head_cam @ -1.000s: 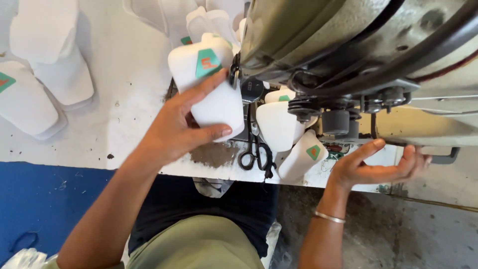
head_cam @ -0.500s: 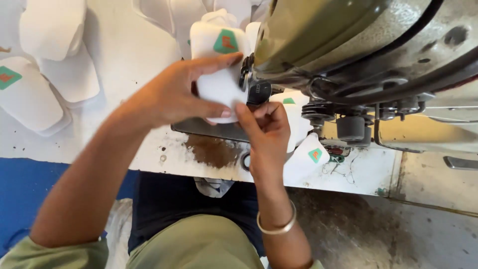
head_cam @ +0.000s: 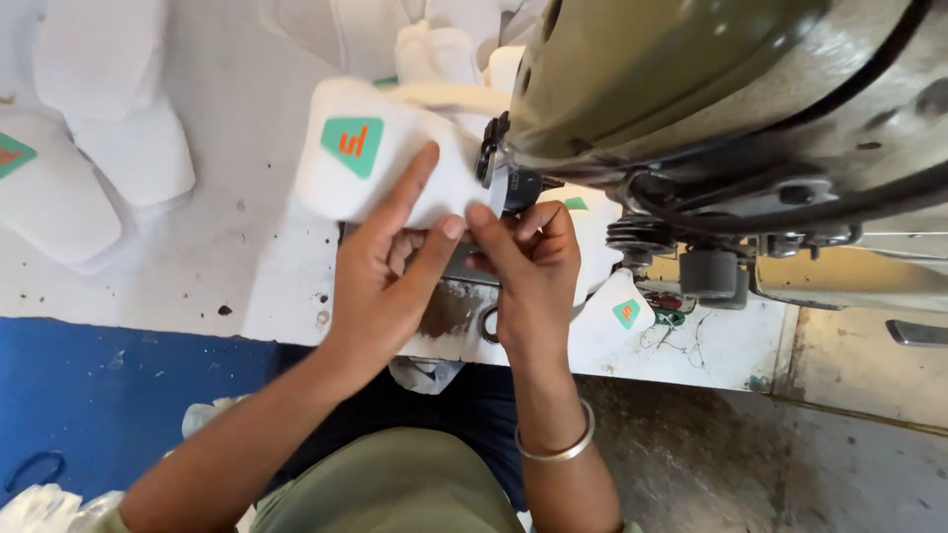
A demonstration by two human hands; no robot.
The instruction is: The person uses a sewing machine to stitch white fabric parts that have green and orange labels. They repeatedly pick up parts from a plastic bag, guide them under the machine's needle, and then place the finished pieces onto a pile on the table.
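Note:
A white padded fabric piece [head_cam: 365, 163] with a green and orange patch lies at the needle area of an olive sewing machine [head_cam: 691, 89]. My left hand [head_cam: 385, 276] presses on the piece's near edge, index finger stretched over it. My right hand [head_cam: 528, 266] pinches the same edge beside the presser foot [head_cam: 499, 163], fingertips touching those of the left hand. A metal bangle sits on my right wrist.
More white pieces with green patches lie at the far left [head_cam: 49, 192], behind the machine [head_cam: 444, 49] and to the right of my right hand [head_cam: 617, 316]. The white table [head_cam: 227, 257] ends at a blue panel [head_cam: 109, 385]. Scissors [head_cam: 486, 321] lie under my hands.
My right hand came up from the table's right edge to the white piece. The piece has shifted left and nearer the needle, and both hands now hold its near edge.

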